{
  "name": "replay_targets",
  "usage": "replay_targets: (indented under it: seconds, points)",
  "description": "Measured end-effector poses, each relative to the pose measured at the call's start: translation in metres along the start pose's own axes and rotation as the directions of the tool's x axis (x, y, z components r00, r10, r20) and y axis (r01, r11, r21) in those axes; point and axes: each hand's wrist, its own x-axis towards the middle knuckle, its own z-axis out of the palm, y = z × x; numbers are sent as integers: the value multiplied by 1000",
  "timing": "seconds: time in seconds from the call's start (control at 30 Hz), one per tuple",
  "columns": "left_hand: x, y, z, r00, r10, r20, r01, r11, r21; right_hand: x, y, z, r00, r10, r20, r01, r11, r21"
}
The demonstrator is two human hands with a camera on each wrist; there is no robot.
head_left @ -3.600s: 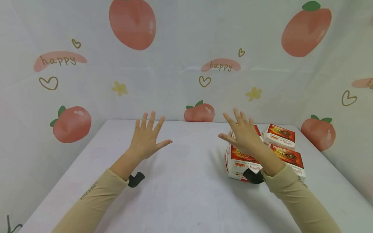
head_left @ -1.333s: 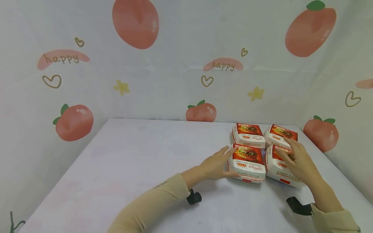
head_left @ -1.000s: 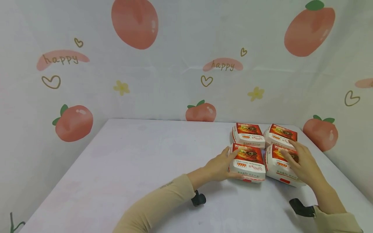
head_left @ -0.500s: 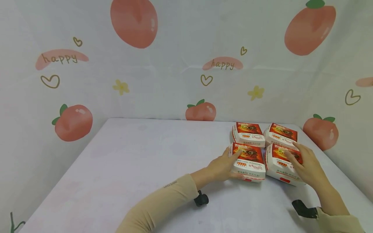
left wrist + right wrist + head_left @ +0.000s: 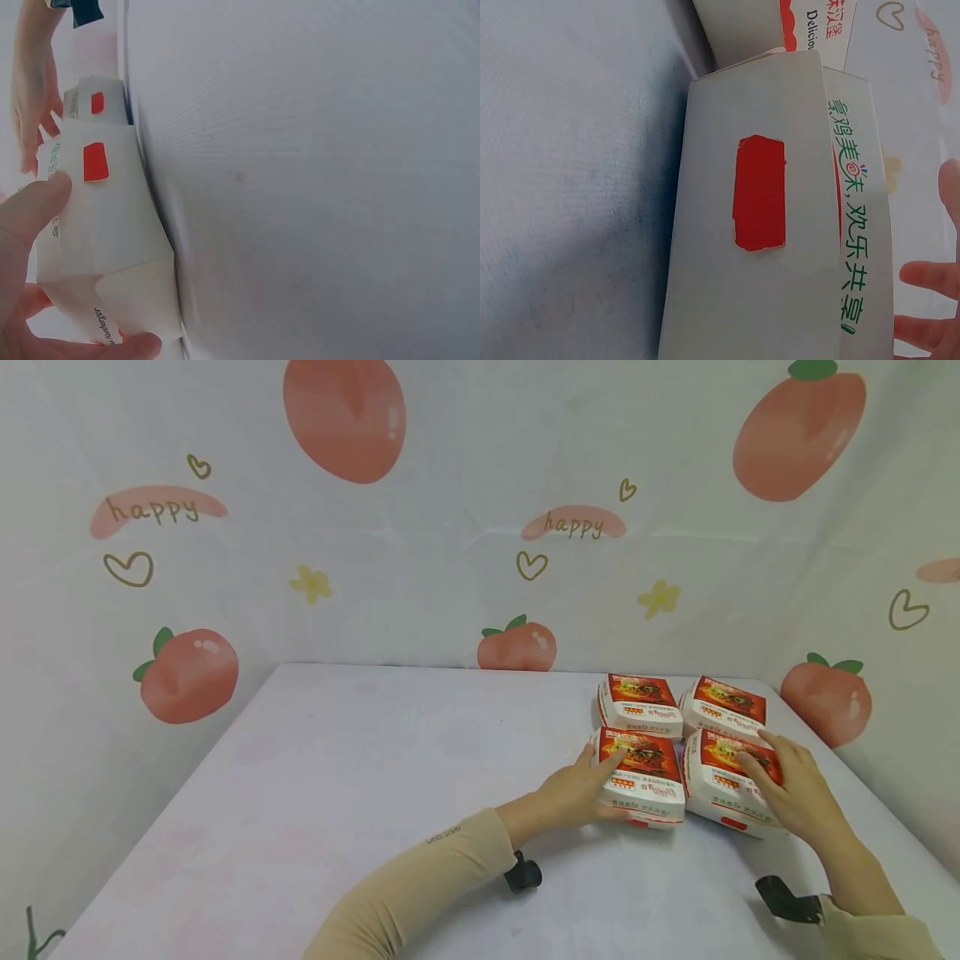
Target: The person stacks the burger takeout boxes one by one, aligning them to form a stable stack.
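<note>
Near the right end of the table, white burger boxes with red picture lids stand two by two. My left hand (image 5: pixel 573 789) grips the near-left burger box (image 5: pixel 645 797) at its left side, thumb on the front and a finger over the lid. In the left wrist view, the thumb (image 5: pixel 45 199) lies at the box's upper front edge, other fingertips low on its side. My right hand (image 5: pixel 802 785) is over the right part of the near-right burger box (image 5: pixel 723 793), fingers spread and loosely bent. The right wrist view shows these fingers (image 5: pixel 930 277) beside the lid's edge.
Behind the near pair stand the far-left burger box (image 5: pixel 643 720) and the far-right burger box (image 5: pixel 723 718). A white cloth covers the table (image 5: pixel 360 752). A printed fabric backdrop (image 5: pixel 442 468) rises behind the table. Black wrist cameras hang below both sleeves.
Both hands came from outstretched above the table to the near boxes. Over the last second the left hand closed in on its box, and the right hand shifted slightly right. The boxes stayed about in place.
</note>
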Motion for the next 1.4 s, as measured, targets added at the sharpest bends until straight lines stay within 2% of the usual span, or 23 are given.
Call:
replay_targets:
  seconds: [0.2,0.37,0.57,0.77,1.07,1.4]
  points:
    - [0,-2,-1,999,38,-19,-38,999,-22,0,4,0,1000,-3,12,3,1000,7]
    - [-3,-9,-3,998,53,-40,-54,998,-20,0,8,-1,995,26,100,-25,1000,-11]
    - [-10,-21,-11,999,22,-44,-23,999,-27,1,10,-2,981,67,183,-59,997,-48]
    - [-21,-33,-20,999,1,-52,-3,999,-39,2,14,-3,969,55,241,-42,997,-60]
    - [-39,-55,-33,996,-14,-91,7,998,-69,1,17,0,965,31,261,-14,998,-67]
    - [-63,-84,-41,989,-47,-143,25,989,-148,0,15,0,969,19,245,-5,998,-58]
